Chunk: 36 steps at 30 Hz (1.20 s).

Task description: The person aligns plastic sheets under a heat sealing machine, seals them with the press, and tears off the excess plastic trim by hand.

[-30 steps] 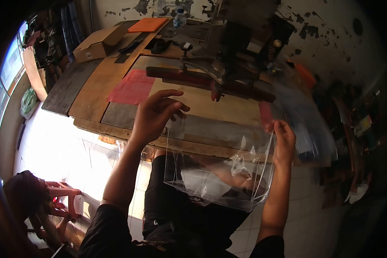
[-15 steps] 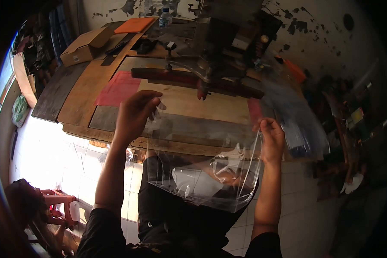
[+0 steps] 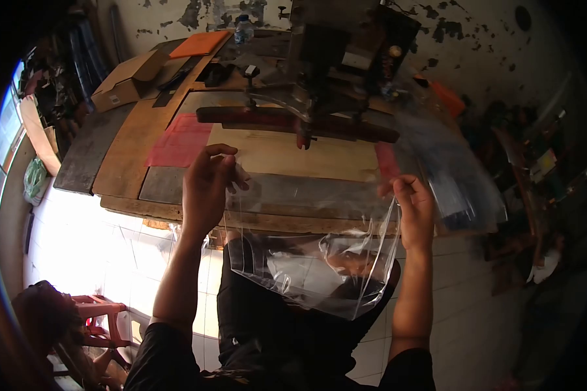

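Note:
A clear plastic bag [image 3: 300, 274] hangs stretched between my two hands, above my lap and in front of the table edge. My left hand [image 3: 209, 186] grips its upper left corner with curled fingers. At the upper right corner, my right hand [image 3: 413, 205] pinches the film between thumb and fingers. Creases and bright reflections show along the bag's right side and lower part. Behind the bag, on the table, lies a pale yellow sheet [image 3: 293, 156] with a red patch [image 3: 179, 140] at its left end, beneath a dark red press bar [image 3: 254, 120].
A dark press machine [image 3: 319, 58] rises at the table's back. Stacked clear plastic [image 3: 463, 176] lies on the right side. A cardboard box [image 3: 127, 81], an orange folder [image 3: 199, 43] and a water bottle [image 3: 244, 29] stand further back. Another person [image 3: 49, 319] is at lower left beside a red stool [image 3: 101, 319].
The view has shifted slightly. Both hands keep their hold on the bag, which stays spread between them with its creases a little altered.

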### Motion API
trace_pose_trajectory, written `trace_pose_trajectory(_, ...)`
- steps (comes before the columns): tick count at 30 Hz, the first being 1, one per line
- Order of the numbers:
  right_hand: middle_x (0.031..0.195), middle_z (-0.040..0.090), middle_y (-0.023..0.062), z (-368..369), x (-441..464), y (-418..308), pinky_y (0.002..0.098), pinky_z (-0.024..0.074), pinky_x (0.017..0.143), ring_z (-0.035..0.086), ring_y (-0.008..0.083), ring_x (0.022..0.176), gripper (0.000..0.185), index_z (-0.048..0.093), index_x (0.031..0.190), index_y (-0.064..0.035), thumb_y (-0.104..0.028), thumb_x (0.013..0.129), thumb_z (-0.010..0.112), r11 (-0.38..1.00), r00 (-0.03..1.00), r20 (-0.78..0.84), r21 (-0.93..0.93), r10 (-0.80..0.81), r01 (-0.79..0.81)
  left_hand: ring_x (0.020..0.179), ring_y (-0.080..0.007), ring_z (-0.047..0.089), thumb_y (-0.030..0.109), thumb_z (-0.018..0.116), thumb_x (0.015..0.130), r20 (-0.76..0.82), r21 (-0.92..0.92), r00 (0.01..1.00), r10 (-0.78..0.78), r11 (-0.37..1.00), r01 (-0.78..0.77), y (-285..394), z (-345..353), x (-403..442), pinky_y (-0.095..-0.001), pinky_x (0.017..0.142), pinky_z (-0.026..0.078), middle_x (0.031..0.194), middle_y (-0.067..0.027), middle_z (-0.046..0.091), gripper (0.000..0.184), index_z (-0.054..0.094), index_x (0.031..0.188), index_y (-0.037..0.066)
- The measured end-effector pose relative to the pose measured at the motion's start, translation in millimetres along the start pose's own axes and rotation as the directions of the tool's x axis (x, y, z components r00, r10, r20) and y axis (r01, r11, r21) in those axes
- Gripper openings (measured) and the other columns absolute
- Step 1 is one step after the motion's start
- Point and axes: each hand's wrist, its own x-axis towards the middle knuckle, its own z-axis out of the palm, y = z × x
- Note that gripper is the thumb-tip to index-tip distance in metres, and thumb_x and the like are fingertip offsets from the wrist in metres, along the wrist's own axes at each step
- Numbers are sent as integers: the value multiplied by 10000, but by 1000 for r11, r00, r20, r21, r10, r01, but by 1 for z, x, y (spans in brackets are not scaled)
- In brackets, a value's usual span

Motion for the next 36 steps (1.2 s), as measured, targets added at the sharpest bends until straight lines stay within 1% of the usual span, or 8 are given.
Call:
trace_pose_trajectory(7,954,758,120,-7,-2,-3,309,530,864,695,166,880,259,668,1110,32,-214,1030,691,999,999,-44,-37,21,-23,656,-102,673,168,582,1083,-26,12,999,28,1000,-28,17,4,-5,-238,601,482,830,-75,734,255,606,1280,9)
trace_pose_trajectory(19,955,758,116,-8,0,-6,298,520,857,679,152,864,266,685,1127,41,-204,1025,696,999,996,-87,-38,33,-37,715,-90,680,144,599,1070,5,-28,1000,5,1000,-5,25,5,-8,-232,637,505,913,-92,772,229,674,1222,-10)
trace_pose_trajectory(28,971,752,98,-8,1,3,294,505,886,675,137,925,246,686,1123,24,-207,1039,675,999,994,-102,-39,27,-31,773,-117,715,148,597,1072,-6,-7,1000,-2,1000,1,16,6,-4,-252,661,520,926,-102,775,211,674,1185,-14)
trace_pose_trajectory(31,976,752,89,-3,-3,11,285,496,899,677,136,932,226,677,1097,10,-210,1048,662,999,994,-105,-35,1,-4,781,-149,717,161,583,1077,-43,64,998,45,997,-42,12,12,-7,-290,714,544,938,-109,770,212,660,1163,-16)
trace_pose_trajectory(33,985,752,87,0,-15,24,278,490,911,681,139,945,217,656,1075,-6,-222,1060,647,985,987,-143,-165,-72,48,873,-194,757,52,604,1040,-157,386,953,258,905,-181,6,20,-24,-329,777,572,938,-126,776,99,669,1087,-8)
trace_pose_trajectory(34,985,749,85,-4,-24,42,276,496,906,680,139,956,196,635,1077,-12,-208,1070,627,986,985,-155,-162,-72,47,906,-246,769,21,619,1017,-175,451,944,279,875,-175,-11,22,-39,-359,806,584,950,-136,774,31,642,1033,8)
trace_pose_trajectory(35,985,749,85,-10,-38,57,276,496,906,680,139,956,196,635,1077,-12,-208,1070,627,986,986,-155,-160,-68,43,908,-277,771,8,626,1005,-126,448,931,344,857,-256,-42,19,-54,-373,789,593,989,-140,781,50,609,1048,28)
trace_pose_trajectory(36,984,750,90,-17,-52,71,287,513,900,694,154,965,169,625,1081,-12,-180,1075,612,963,987,-142,-268,-77,36,916,-294,773,-3,612,1009,-39,488,886,463,783,-387,-50,18,-67,-376,783,601,1024,-145,783,84,576,1074,37)
